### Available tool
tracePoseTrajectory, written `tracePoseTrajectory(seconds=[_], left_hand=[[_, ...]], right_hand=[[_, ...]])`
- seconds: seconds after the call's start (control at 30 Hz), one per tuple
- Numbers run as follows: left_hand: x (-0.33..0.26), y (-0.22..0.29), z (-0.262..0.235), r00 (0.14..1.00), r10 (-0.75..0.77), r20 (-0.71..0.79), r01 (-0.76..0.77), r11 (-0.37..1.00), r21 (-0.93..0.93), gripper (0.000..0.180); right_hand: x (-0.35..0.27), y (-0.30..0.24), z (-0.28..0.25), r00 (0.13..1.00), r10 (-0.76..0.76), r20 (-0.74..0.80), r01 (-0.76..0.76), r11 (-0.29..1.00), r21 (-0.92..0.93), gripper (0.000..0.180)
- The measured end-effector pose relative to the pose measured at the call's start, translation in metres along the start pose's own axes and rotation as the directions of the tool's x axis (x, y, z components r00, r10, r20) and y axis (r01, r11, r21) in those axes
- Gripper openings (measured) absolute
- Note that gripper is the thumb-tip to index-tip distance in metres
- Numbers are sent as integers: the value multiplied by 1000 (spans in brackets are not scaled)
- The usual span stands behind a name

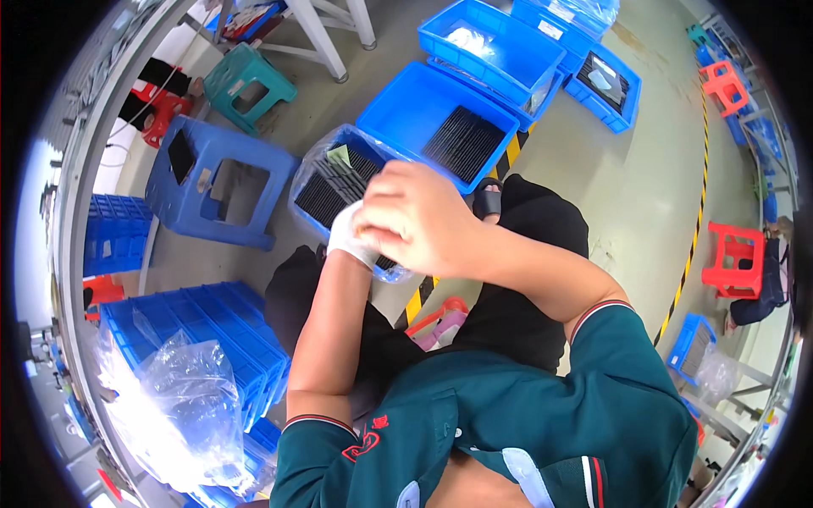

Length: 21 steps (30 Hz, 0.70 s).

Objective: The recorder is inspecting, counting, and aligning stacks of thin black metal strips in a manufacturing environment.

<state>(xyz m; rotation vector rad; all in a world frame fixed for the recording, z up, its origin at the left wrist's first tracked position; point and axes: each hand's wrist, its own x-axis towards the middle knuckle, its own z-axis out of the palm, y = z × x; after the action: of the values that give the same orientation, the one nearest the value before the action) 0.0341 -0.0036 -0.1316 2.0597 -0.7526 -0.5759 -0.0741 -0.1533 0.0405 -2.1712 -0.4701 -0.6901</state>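
Note:
My left hand wears a white glove and is raised in front of me. Its fingers are hidden behind my bare right hand. The right hand's fingers are bent and closed on the glove near the left wrist. Just beyond both hands is a blue bin lined with clear plastic, holding rows of black slotted strips and a pale green slip. My hands cover part of this bin.
A larger blue bin with black strips stands behind it, near more blue bins. To the left are a blue stool, a green stool and stacked blue crates with clear plastic. Red stools stand far right.

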Motion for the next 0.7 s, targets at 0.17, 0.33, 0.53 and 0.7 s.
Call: tracePoseTrajectory(seconds=[0.17,0.33,0.53,0.7], left_hand=[[26,45,42,807,-467,361,551,376,-745,11],[112,35,61,714,-503,487,700,529,-479,6],[247,15,86,652,-540,532,724,651,-228,17],[346,-46,135,675,-621,399,714,686,-140,17]], right_hand=[[-39,6,-52,998,47,-45,-46,999,22,15],[-79,22,-88,951,297,-83,-288,952,105,19],[-99,38,-123,900,413,-139,-400,909,115,26],[-117,59,-148,852,514,-98,-484,845,229,30]])
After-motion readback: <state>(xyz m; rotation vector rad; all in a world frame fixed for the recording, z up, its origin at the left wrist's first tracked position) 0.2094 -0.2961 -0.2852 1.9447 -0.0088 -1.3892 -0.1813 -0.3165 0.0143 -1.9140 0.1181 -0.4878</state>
